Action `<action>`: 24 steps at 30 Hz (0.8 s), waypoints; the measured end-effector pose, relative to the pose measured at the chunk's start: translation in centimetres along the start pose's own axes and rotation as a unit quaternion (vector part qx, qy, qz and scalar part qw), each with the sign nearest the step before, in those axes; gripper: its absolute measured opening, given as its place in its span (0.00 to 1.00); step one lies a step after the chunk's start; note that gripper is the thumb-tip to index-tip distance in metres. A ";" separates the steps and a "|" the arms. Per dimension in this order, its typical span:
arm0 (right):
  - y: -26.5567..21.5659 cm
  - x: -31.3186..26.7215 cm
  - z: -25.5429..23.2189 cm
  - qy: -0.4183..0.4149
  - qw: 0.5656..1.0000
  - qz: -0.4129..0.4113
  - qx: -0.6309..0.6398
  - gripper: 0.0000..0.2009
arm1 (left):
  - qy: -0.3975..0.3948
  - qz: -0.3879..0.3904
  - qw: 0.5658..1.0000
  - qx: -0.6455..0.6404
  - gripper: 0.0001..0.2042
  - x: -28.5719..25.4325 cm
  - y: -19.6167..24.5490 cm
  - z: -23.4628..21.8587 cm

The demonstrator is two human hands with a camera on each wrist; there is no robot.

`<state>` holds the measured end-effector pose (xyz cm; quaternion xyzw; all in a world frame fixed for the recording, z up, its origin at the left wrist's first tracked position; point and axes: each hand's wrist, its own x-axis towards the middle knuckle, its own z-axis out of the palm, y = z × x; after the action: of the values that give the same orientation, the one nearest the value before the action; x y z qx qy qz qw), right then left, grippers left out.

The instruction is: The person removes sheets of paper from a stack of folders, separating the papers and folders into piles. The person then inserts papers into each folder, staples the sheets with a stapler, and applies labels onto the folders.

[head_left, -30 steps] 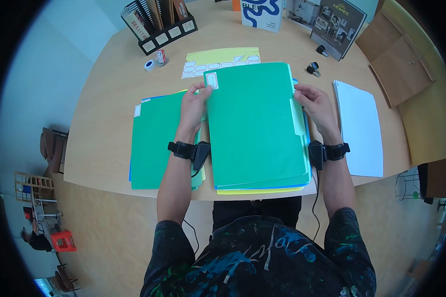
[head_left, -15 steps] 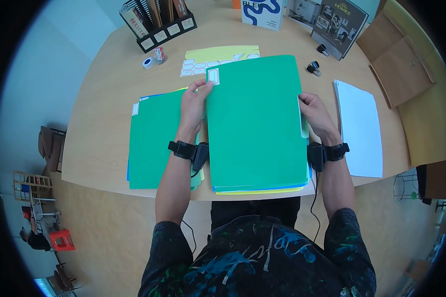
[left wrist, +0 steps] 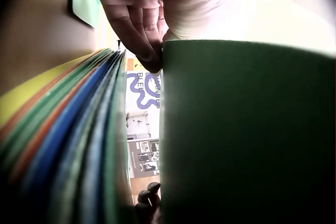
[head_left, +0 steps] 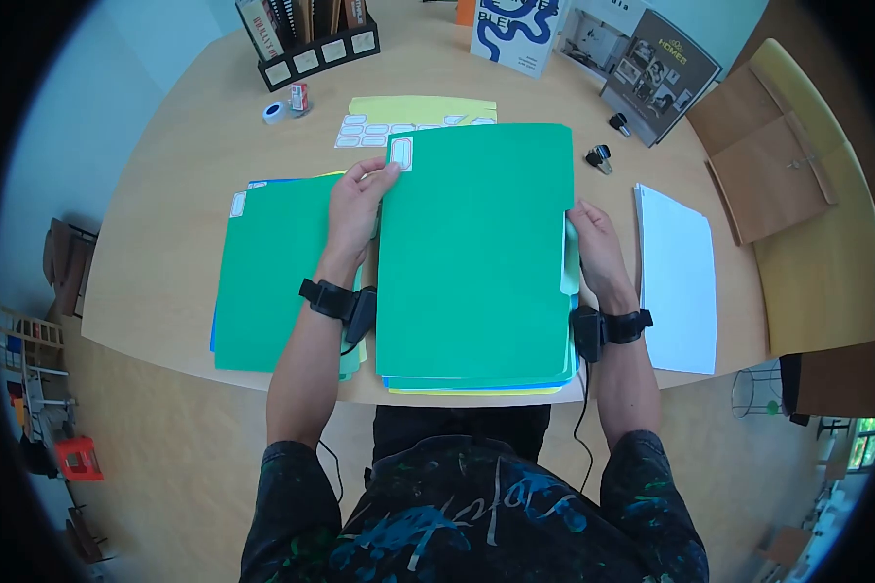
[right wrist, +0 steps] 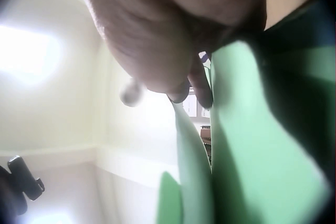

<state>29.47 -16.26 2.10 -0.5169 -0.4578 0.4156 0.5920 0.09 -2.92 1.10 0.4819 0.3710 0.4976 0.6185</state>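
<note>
Broadly, a pale worktop (head_left: 165,155) carries it all. Near its front edge sits a pile of coloured folders (head_left: 472,391), yellow and blue edges peeking out, and above it a green folder (head_left: 472,257) is held up, partly apart from the pile. To the left lies a second pile (head_left: 272,282), green on top; to the right, white paper (head_left: 678,282). Beyond is a label sheet (head_left: 418,112). Both hands grasp the green folder: the right hand (head_left: 601,243) its right edge, the left hand (head_left: 357,206) its upper left edge, beside a small white label (head_left: 402,154).
</note>
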 end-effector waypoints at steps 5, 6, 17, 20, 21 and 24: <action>-0.5 0.0 -1.0 -0.084 0.983 0.107 0.125 0.14 | 0.022 0.003 1.000 0.021 0.18 -0.3 0.5 0.4; -0.3 0.0 -1.0 -0.084 0.983 0.106 0.126 0.14 | 0.026 0.005 0.999 0.028 0.18 -0.4 0.7 0.5; -0.3 0.1 -1.0 0.034 0.996 0.083 -0.006 0.12 | 0.000 0.017 1.000 -0.020 0.17 -0.3 0.8 0.3; -2.4 -0.9 -1.3 0.070 0.995 0.010 0.071 0.13 | -0.010 0.030 0.999 -0.036 0.15 -1.7 4.0 0.5; -3.0 -1.1 -2.5 0.077 0.994 -0.004 0.071 0.15 | -0.003 0.031 0.999 -0.029 0.15 -2.9 5.8 0.6; -7.0 -2.6 -5.8 0.146 0.988 -0.030 0.038 0.16 | -0.004 0.082 0.997 -0.016 0.12 -5.4 11.1 -0.5</action>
<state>34.63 -21.00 8.48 -0.5356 -0.3656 0.3344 0.6838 -4.48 -7.65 11.59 0.5025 0.3203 0.5506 0.5846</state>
